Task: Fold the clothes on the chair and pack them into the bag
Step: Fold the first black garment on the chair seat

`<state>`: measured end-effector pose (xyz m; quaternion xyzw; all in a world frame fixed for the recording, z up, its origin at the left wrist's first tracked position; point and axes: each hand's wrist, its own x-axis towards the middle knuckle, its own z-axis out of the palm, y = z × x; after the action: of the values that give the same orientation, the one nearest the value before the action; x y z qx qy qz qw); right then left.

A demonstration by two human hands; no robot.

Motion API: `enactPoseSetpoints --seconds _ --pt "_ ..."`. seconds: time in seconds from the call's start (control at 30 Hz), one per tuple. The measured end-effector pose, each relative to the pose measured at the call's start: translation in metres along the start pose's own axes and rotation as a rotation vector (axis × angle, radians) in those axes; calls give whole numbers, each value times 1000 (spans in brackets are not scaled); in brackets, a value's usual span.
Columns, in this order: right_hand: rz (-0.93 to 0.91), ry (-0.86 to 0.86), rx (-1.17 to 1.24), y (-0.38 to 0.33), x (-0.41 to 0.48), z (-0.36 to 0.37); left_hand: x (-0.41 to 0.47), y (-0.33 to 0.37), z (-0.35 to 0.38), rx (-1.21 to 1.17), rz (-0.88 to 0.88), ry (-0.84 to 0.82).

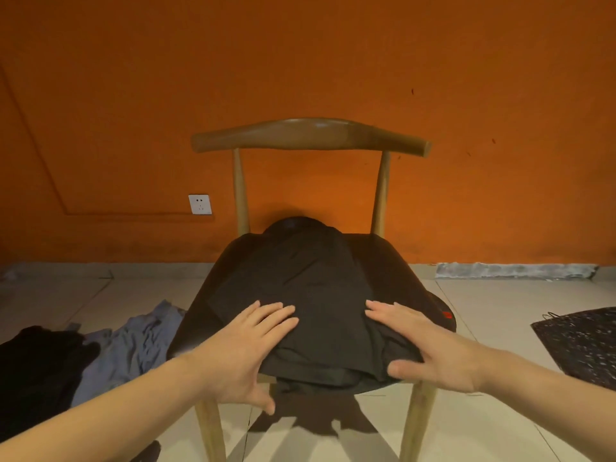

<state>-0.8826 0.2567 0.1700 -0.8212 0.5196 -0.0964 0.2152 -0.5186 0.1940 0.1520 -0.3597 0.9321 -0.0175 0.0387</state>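
A black garment (313, 278) lies partly folded along the seat of a wooden chair (310, 136), its collar end toward the backrest and its near hem hanging over the front edge. My left hand (246, 348) lies flat on the garment's near left part, fingers straight. My right hand (430, 345) lies flat on its near right part, thumb at the hem. A dark speckled bag (580, 345) lies on the floor at the right.
On the floor at the left lie a crumpled grey-blue garment (133, 345) and a black garment (36, 368). An orange wall with a white socket (200, 204) stands right behind the chair. Pale tiles cover the floor around it.
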Motion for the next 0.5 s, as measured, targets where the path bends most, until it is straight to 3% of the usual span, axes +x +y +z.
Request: enactPoseSetpoints --seconds 0.1,0.17,0.33,0.5 --pt "-55 -4 -271 -6 -3 12 7 2 17 80 -25 157" --pt "-126 97 -433 -5 4 23 8 4 21 80 -43 193" --pt "-207 290 -526 6 23 47 5 12 20 53 -51 255" --pt "-275 410 -487 11 19 57 3 18 26 184 -59 266"
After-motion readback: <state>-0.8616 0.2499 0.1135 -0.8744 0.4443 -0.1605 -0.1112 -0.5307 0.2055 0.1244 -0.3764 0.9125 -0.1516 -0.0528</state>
